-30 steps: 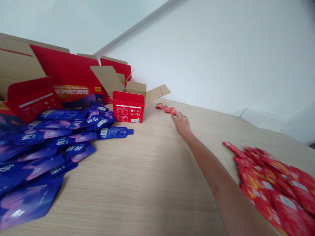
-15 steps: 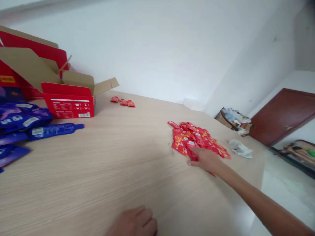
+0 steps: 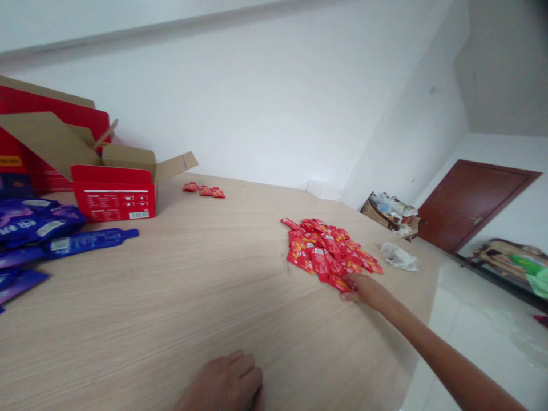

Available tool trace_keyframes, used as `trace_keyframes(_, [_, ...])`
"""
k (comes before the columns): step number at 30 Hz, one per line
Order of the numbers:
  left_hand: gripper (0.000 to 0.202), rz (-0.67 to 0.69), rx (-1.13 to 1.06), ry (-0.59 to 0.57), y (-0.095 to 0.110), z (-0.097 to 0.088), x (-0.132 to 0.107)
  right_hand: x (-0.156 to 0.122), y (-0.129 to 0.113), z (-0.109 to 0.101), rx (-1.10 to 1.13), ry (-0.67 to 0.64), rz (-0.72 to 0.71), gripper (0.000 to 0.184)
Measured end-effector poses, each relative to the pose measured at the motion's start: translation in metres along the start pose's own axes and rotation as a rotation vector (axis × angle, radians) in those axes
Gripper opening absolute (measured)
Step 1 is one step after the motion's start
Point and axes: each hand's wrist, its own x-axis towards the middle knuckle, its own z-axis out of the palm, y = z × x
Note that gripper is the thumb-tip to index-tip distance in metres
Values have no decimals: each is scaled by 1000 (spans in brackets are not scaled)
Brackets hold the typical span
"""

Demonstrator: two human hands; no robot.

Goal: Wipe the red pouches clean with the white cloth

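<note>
A heap of small red packets point(image 3: 319, 257) with orange print lies spread on the right half of the table. At its near edge, my right hand point(image 3: 363, 290) has its thumb and fingers closed around the end of one red packet point(image 3: 338, 282). The rest of that packet sticks out to the left of my fingers. My left hand point(image 3: 229, 379) rests low in the view near the table's front, fingers curled in; whatever may be inside them is hidden.
An open red carton point(image 3: 115, 194) stands at the left, with a larger red box point(image 3: 51, 114) behind it. Blue pouches point(image 3: 89, 242) lie in front. A few red packets point(image 3: 205, 191) sit by the wall. A crumpled white cloth or tissue point(image 3: 398, 257) is near the right edge.
My right hand has shifted from atop the heap to its near right edge, where it now grips a packet. My left hand stays curled. The view has tilted up and turned right a little.
</note>
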Motion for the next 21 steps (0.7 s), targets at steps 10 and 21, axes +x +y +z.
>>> trace_keyframes(10, [15,-14,-13,-12,4,-5,2,-24,4,4,144,27,-71,52])
trace_keyframes(21, [16,8,-16,6,2,-3,1,-49,-29,-48,-109,50,-26,40])
